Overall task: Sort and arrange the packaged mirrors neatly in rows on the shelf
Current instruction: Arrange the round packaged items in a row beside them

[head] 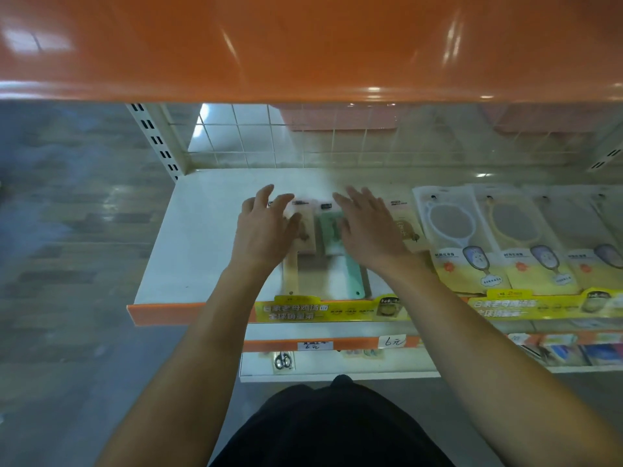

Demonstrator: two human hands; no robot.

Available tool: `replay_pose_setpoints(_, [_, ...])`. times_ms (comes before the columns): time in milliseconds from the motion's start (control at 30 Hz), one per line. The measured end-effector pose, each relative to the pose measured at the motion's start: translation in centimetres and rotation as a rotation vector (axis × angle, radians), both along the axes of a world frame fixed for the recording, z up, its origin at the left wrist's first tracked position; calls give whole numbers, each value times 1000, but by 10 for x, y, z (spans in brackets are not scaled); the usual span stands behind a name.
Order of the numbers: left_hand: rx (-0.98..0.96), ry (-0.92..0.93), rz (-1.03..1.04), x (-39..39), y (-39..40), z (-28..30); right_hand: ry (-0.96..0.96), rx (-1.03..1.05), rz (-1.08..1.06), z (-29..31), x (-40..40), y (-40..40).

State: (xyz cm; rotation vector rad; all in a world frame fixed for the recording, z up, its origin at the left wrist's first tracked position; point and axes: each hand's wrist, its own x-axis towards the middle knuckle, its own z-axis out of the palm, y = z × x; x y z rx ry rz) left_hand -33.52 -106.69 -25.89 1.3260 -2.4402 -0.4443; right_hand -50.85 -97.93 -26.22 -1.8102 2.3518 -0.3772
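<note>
Right side of the shelf (pixel 202 237) looks sorted: oval mirror packs (pixel 478 237) overlap in a tidy row. Both hands, left hand (pixel 266 227) and right hand (pixel 367 227), lie flat with fingers released on the handled mirror packs (pixel 323 261) at centre, apparently squaring them; the shelf's left end is unfilled.

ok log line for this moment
left hand flat on beige pack | right hand flat on green pack | oval mirror packs in row, right | shelf bare at left
</note>
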Motion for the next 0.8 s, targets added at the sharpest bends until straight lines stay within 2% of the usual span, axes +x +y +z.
replay_pose_setpoints(267, [10,-46,-180,-49,51,1,-73,-7,-122,1,-40,38])
replay_pose_setpoints(500, [-24,-44,-185,-75,87,-6,-65,-70,-276,1,-52,89])
replay_pose_setpoints(633, [-89,-25,-161,-85,104,-12,-17,-61,-278,-1,-43,105])
replay_pose_setpoints(800, [-117,-96,-181,-82,112,-15,15,-18,-246,-3,-34,110])
